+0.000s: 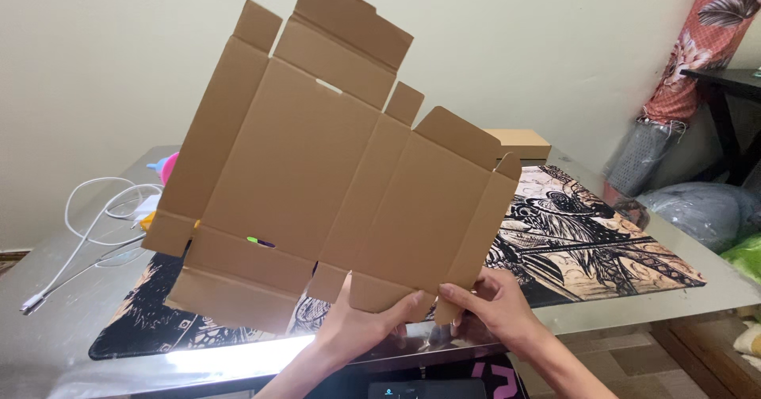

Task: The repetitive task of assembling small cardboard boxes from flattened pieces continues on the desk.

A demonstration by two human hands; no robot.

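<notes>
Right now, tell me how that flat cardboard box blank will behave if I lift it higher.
The cardboard blank probably stays fairly stiff: it stands up from the left hand and right hand gripping only its bottom edge. Likely light. Its creased flaps may swing or fold.

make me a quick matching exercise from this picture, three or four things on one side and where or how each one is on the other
Things:
1. flat cardboard box blank
2. white cable
3. illustrated mat
4. small closed cardboard box

Places or states:
a. lies spread over the table top
b. coiled at the table's left end
c. held up by the left hand and right hand
d. at the table's far edge

Pairs: 1-c, 2-b, 3-a, 4-d
</notes>
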